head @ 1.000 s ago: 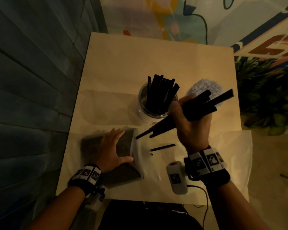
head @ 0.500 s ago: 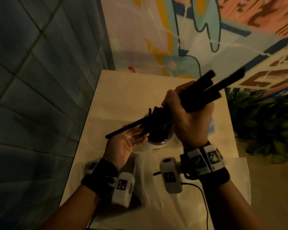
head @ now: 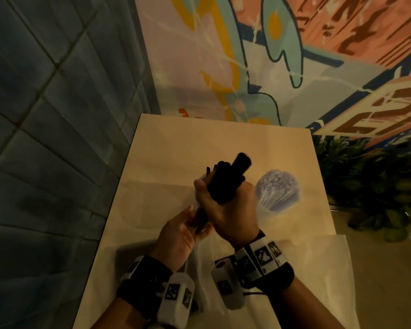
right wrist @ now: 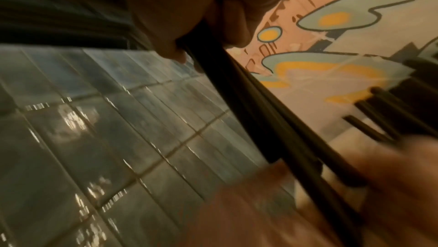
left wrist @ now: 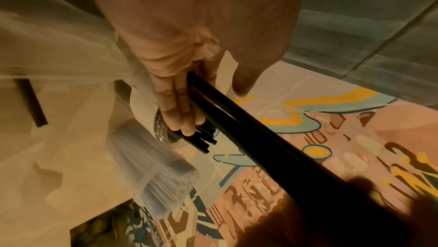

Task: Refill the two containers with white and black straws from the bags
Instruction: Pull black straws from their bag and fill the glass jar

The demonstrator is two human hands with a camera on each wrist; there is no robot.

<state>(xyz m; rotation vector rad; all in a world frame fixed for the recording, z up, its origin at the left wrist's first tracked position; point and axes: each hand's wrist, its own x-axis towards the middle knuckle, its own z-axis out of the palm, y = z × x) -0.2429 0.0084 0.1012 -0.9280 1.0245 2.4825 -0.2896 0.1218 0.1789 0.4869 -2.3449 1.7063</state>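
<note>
1. Right hand point(head: 228, 210) is curled tight round a bundle of black straws point(head: 226, 184), held steeply above the table point(head: 166, 150).
2. Left hand point(head: 178, 233) lies palm up just below, fingers loosely spread, with the bundle's lower ends resting against them.
3. White straws point(head: 277, 193) stand in their container, just right of the right hand.
4. Clear bag point(head: 318, 269) lies near the wrists.

Glossy tiled wall point(head: 45, 138); matt black straws point(head: 226, 184); clear plastic bag point(head: 318, 269).

White straws point(head: 277, 193) right of black straws point(head: 226, 181)
</note>
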